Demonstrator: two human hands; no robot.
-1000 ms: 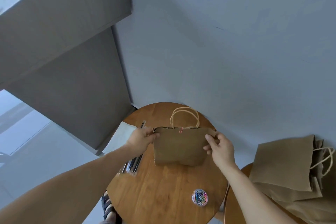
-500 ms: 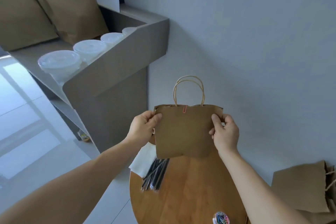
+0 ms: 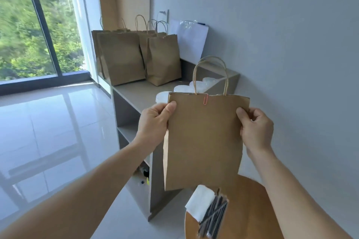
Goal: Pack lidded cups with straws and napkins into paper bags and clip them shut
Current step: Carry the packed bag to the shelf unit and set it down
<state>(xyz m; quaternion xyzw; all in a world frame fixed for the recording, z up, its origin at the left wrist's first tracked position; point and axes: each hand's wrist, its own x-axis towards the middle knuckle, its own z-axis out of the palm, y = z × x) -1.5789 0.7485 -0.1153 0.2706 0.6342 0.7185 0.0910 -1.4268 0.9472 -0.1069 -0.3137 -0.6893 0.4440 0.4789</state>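
Note:
A brown paper bag (image 3: 204, 141) with twine handles hangs in the air in front of me, its top edge held shut by a pink paper clip (image 3: 205, 99). My left hand (image 3: 155, 120) pinches the bag's upper left edge and my right hand (image 3: 254, 128) pinches its upper right edge. Behind the bag, lidded clear cups (image 3: 182, 89) stand in a row on the grey shelf unit (image 3: 136, 93), partly hidden. White napkins (image 3: 200, 203) and several dark straws (image 3: 212, 217) lie on the round wooden table (image 3: 246, 213) below.
Several packed brown paper bags (image 3: 136, 56) stand at the far end of the shelf, with a white sheet (image 3: 191, 42) leaning on the wall behind. A glossy tiled floor (image 3: 48, 132) and a large window (image 3: 29, 21) lie to the left. A grey wall is on the right.
Both hands have lifted the clipped bag up off the table toward the shelf. My view has swung up and left, bringing the packed bags and window into sight.

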